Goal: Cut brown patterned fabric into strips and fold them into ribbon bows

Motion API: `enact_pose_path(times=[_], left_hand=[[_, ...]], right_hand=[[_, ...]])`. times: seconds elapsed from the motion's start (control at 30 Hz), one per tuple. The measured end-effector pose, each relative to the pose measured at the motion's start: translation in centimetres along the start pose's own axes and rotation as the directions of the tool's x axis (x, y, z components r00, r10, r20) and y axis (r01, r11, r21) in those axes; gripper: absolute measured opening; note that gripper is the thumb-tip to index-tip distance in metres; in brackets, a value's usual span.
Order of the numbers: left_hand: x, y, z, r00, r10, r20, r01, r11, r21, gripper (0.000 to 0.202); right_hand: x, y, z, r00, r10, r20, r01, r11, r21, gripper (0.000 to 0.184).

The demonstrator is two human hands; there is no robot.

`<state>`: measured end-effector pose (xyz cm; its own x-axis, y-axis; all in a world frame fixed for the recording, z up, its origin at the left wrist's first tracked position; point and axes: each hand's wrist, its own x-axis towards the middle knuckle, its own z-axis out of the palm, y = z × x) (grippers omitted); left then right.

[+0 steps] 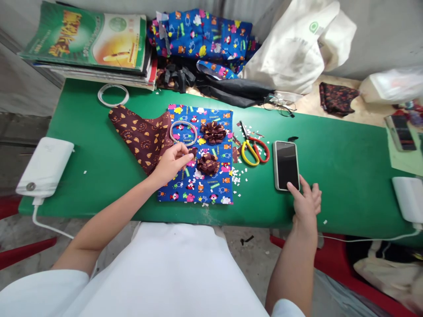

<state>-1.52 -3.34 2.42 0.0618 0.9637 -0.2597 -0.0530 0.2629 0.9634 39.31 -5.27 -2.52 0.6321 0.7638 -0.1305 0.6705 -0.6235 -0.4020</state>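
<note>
My left hand [172, 164] rests on a blue cartoon-print cloth [198, 185] spread on the green table [99, 176]. Its thumb and forefinger are pinched on a small brown fabric scrap [194, 152]. Two ruffled brown fabric flowers [214, 132] [208, 164] lie on the cloth beside it. A thin ring [183, 132] sits just above the hand. My right hand [306, 202] holds nothing. Its forefinger is stretched out and touches the lower right corner of a dark-screened phone [286, 164].
A brown patterned cloth [139, 134] lies left of the blue one, and yellow-and-red scissors [253, 150] lie among paper bits. There are also a white power bank [44, 167], a white ring [113, 94], stacked magazines [89, 39], a fabric pile [201, 35], glasses [280, 105] and a white bag [297, 44].
</note>
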Motion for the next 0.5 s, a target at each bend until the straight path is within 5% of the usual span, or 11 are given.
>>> enact_pose_path(times=[0.5], left_hand=[[-0.15,0.54,0.27,1.0,-0.005,-0.001,0.005,1.0,-0.007,0.023]], right_hand=[[-0.21,-0.78,-0.29,1.0,0.022,0.02,-0.022,1.0,-0.017,0.063]])
